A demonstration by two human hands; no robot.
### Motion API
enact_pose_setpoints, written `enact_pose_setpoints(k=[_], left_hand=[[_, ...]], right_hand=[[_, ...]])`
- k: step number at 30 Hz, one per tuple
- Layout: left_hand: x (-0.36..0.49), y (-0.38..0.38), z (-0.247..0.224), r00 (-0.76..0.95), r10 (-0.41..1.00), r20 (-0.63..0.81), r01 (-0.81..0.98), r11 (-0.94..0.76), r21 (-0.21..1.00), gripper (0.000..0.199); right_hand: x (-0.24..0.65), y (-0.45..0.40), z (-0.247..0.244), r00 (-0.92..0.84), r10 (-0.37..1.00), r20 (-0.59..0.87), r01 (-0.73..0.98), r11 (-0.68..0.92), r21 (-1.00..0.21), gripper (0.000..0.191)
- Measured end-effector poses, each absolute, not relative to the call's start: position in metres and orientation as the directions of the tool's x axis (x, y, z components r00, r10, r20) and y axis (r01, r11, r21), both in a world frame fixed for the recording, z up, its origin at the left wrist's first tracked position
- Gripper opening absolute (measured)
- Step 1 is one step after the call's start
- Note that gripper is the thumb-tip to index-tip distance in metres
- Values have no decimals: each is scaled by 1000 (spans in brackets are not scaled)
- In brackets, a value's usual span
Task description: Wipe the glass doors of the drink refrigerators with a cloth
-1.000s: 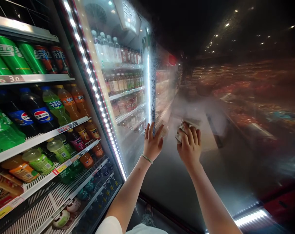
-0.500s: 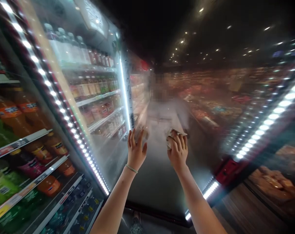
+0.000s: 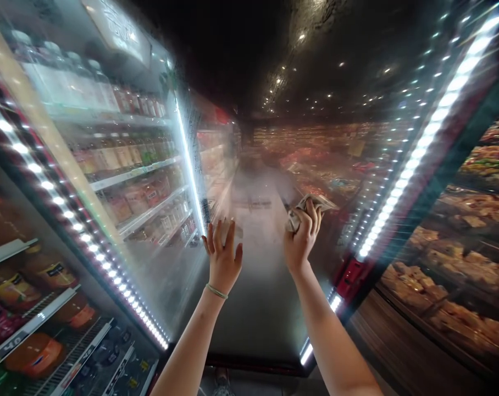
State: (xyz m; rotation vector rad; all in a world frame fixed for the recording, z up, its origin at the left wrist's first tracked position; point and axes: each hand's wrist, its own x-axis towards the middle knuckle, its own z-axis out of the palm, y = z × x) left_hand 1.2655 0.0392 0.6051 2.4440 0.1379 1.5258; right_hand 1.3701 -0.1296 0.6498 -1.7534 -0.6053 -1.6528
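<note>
A glass cooler door (image 3: 258,308), partly fogged, stands in front of me and mirrors the shop. Against its lower middle rests my left hand (image 3: 223,250), fingers spread and holding nothing, with a thin band on the wrist. My right hand (image 3: 301,242) grips a crumpled, light-coloured cloth (image 3: 321,203) near the glass, the cloth sticking out past the fingertips. Whether it is pressed to the pane I cannot tell. Bright LED strips (image 3: 422,148) run up the door frame.
On the left, cooler shelves (image 3: 47,324) hold bottled drinks, orange ones (image 3: 35,352) among them. To the right stands a display of packaged goods (image 3: 459,269). A red fitting (image 3: 350,278) sits on the right door edge.
My right hand has moved up slightly, tilting, and more of the cloth shows at its right. The view has shifted, so the left shelves have slid leftward and more of the right display shows.
</note>
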Motion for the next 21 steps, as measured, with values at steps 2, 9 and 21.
enact_pose_setpoints(k=[2, 9, 21], left_hand=[[1267, 36, 607, 446, 205, 871, -57, -965, 256, 65], [1260, 51, 608, 415, 184, 891, -59, -972, 228, 63], [1260, 32, 609, 441, 77, 894, -122, -982, 144, 50]], right_hand=[[1368, -119, 660, 109, -18, 994, 733, -674, -92, 49], [1371, -133, 636, 28, 78, 997, 770, -637, 28, 40], [1374, -157, 607, 93, 86, 992, 696, -718, -3, 48]])
